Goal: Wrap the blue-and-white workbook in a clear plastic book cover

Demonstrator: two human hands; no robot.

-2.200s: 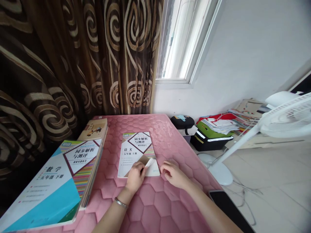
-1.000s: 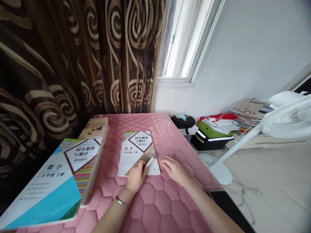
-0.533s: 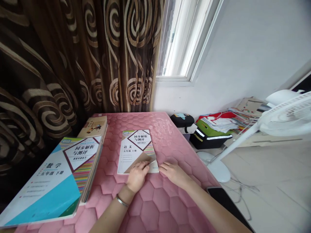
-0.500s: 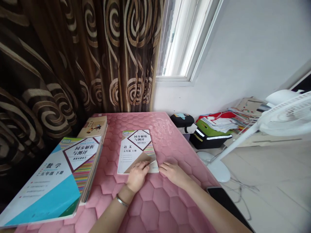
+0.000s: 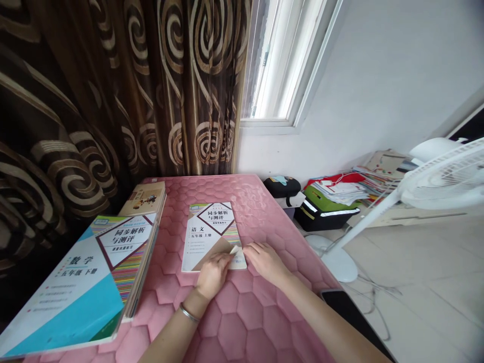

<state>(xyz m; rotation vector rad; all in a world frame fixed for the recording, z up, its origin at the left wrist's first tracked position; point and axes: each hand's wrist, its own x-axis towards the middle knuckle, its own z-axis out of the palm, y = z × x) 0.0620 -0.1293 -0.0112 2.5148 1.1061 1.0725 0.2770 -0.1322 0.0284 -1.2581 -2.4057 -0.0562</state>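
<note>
A thin white workbook (image 5: 206, 229) with brown diagonal shapes and Chinese print lies shut on the pink quilted cover. Its lower right cover corner (image 5: 237, 255) is turned up, showing a pale page beneath. My left hand (image 5: 214, 275), a silver bangle at its wrist, lies over the lower edge, its closed fingers against the turned-up corner. From the right side, my right hand (image 5: 266, 262) reaches the book's edge with fingers bent and pressed together. Its fingertips touch the edge by the fold; the thumb is mostly hidden.
A stack of books topped by a blue and white workbook (image 5: 81, 282) lies to the left, a tan book (image 5: 145, 198) behind it. A dark flat object (image 5: 350, 317) sits at the right edge. Beyond are a white fan (image 5: 378, 217) and a black box (image 5: 325, 217).
The turned-up corner stands slightly higher and further left, baring more page. My right fingertips have shifted up and left along the book's edge. The view has drifted slightly.
</note>
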